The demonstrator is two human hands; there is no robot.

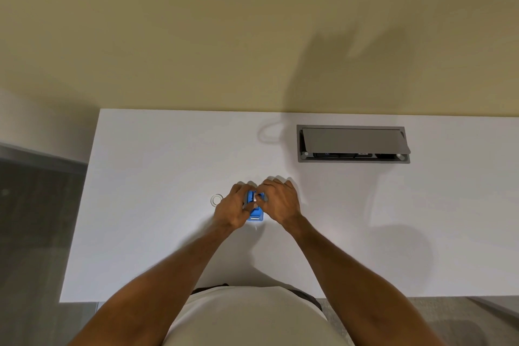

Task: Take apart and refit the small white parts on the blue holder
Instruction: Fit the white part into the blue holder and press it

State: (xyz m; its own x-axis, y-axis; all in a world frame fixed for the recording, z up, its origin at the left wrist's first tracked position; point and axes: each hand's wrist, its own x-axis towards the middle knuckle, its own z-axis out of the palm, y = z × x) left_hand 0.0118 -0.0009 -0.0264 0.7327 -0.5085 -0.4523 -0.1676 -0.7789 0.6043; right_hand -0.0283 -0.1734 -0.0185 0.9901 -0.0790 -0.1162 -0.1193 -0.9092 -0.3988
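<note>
A small blue holder (255,215) lies on the white table (157,205) in front of me, mostly covered by both hands. My left hand (231,209) grips its left side. My right hand (279,202) is curled over its top right, thumb and forefinger pinching a small white part (256,199) at the holder's upper end. Another white part (255,217) sits in the holder's near end. A small clear ring (216,200) lies on the table just left of my left hand.
A grey cable box (353,144) with its lid tilted up is set into the table at the back right. A thin white cable (266,132) loops near the far edge. The table's left edge drops to a dark floor.
</note>
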